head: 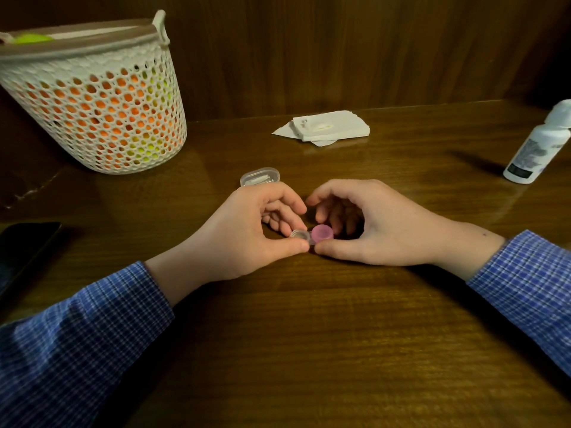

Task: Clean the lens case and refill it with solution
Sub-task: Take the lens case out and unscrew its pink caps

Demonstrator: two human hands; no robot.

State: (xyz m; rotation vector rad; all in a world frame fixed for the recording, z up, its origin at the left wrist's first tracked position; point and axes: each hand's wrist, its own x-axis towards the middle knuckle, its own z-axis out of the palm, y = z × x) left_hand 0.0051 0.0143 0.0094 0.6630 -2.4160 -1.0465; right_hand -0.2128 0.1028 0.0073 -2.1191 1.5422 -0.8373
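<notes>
Item, nearest: two forearms in blue checked sleeves (92, 319), laid on a dark wooden table (309, 350) and converging at its centre.

Item: lens case (312, 235), small, twin-welled, on the table between the hands. Its left well was clear, capped or open not discernible; its right well carried a pink cap (322, 233).

Item: left hand (247, 233), fingers curled, thumb and fingertips pinching the clear end of the case.

Item: right hand (380, 227), fingers arched over the pink cap, thumb pressed against its near edge; a pinching hold on the cap.

Judgement: the step in hand appeared to be unscrewing the pink cap. Done well, the left hand would keep the body flat and fixed while the right turned only the cap, lifting it straight off so any old liquid stayed in the well.

Item, just beyond the left hand: small clear plastic box (260, 177), contents unclear.

Item, left edge: dark flat device (27, 248), probably a phone.

Item, further back, centre: stack of white tissues (330, 128), within reach for wiping.

Item, far right: white solution bottle (537, 146), leaning, well apart from the case.

Item, far left: white perforated basket (102, 97), orange and yellow showing through the holes.
</notes>
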